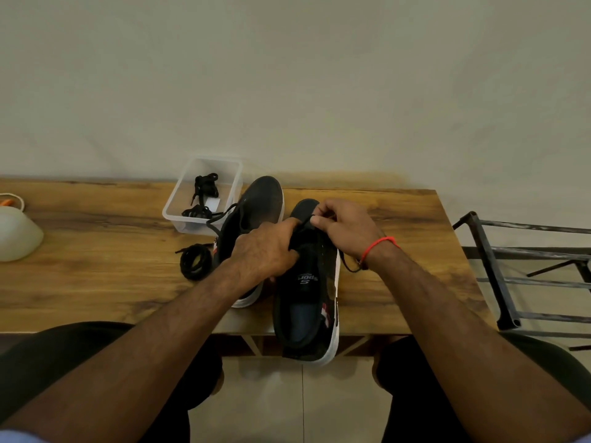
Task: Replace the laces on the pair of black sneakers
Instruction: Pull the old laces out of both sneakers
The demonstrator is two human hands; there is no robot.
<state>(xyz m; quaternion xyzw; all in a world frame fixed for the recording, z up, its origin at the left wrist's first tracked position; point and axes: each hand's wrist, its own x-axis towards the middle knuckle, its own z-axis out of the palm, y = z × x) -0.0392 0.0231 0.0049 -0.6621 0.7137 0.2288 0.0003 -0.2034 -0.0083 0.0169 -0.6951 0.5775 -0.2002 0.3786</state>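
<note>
The near sneaker [307, 302] lies on the counter [96, 251] with its heel hanging over the front edge and its toe pointing toward the wall. The other sneaker [256, 212] sits just to its left, toe also away. The left hand [265, 247] grips the near sneaker's upper at the tongue, fingers curled round the fabric. The right hand [345, 228] pinches a black lace [307, 222] near the toe-end eyelets, and a slack run of that lace loops down the sneaker's right side toward the wrist.

This looks like work at the lowest eyelets, though whether the lace is going in or coming out I cannot tell. To do it well, the left hand should keep the eyelet row flat and steady while the right draws the lace tip straight along the hole's axis, not sideways, so it does not fray or snag. The trailing slack should stay free of the wrist.

Left of the far sneaker lies a coiled lace [195, 262], and beyond it a clear plastic tub [179, 199] holds more black laces [204, 187].
</note>
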